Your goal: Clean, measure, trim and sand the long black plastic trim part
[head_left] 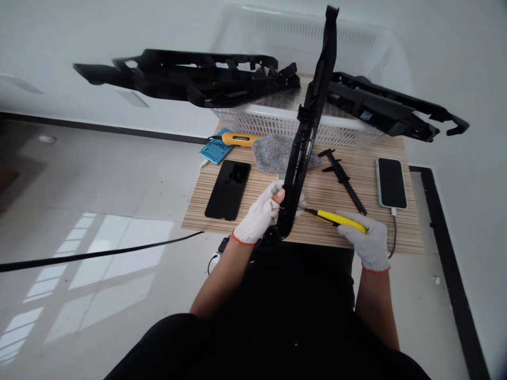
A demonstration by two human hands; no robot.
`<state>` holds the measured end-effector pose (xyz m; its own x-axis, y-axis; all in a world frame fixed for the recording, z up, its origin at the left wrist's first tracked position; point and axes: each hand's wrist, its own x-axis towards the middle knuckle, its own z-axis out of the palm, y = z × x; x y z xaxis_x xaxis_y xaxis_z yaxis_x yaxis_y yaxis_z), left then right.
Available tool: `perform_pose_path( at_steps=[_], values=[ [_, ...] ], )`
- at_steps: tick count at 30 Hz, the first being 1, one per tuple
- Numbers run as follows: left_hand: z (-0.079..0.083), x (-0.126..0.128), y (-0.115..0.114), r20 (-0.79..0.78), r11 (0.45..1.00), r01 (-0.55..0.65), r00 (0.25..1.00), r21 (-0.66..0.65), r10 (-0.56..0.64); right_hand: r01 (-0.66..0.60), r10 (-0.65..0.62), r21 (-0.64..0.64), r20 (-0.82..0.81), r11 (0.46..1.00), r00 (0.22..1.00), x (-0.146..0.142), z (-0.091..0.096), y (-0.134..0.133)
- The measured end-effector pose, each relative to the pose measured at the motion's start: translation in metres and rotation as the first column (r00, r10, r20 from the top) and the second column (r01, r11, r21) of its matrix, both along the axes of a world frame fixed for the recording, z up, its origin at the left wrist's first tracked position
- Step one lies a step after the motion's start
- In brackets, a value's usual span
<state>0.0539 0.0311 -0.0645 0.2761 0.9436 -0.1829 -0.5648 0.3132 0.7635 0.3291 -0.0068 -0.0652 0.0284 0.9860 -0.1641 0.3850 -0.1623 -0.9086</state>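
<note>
My left hand [262, 212], in a white glove with a bare thumb tip, is closed around the lower part of a long black plastic trim piece [307, 129]. The piece stands tilted, its top reaching over the basket. In my gloved right hand [369, 240] is a yellow-handled utility knife [341, 220], gripped by its handle. The knife's dark front end points left towards the piece's lower edge. Whether the tip touches the plastic I cannot tell. Some of my left fingers are hidden behind the piece.
A white plastic basket [253, 120] at the back bears more black plastic parts [190, 79]. On the striped table lie a grey cloth [271, 153], a yellow-handled tool [240, 139], a blue card-like item [216, 152], a black caliper [344, 180], a dark phone [228, 190] and a cabled phone [391, 182].
</note>
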Motion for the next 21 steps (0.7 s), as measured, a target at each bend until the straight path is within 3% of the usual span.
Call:
perform_pose_path(
  at_steps=[10,21],
  values=[
    [0.0008,0.0004,0.0007,-0.026,1.000,-0.003,1.000,-0.001,0.003,-0.095,0.095,-0.032,0.012,0.995,0.995,-0.0041,0.0085,0.0052],
    [0.0072,0.0001,0.0002,-0.095,1.000,-0.005,0.995,-0.006,0.004,-0.047,0.047,-0.056,0.001,0.997,0.999,-0.0054,0.0072,0.0065]
  ],
)
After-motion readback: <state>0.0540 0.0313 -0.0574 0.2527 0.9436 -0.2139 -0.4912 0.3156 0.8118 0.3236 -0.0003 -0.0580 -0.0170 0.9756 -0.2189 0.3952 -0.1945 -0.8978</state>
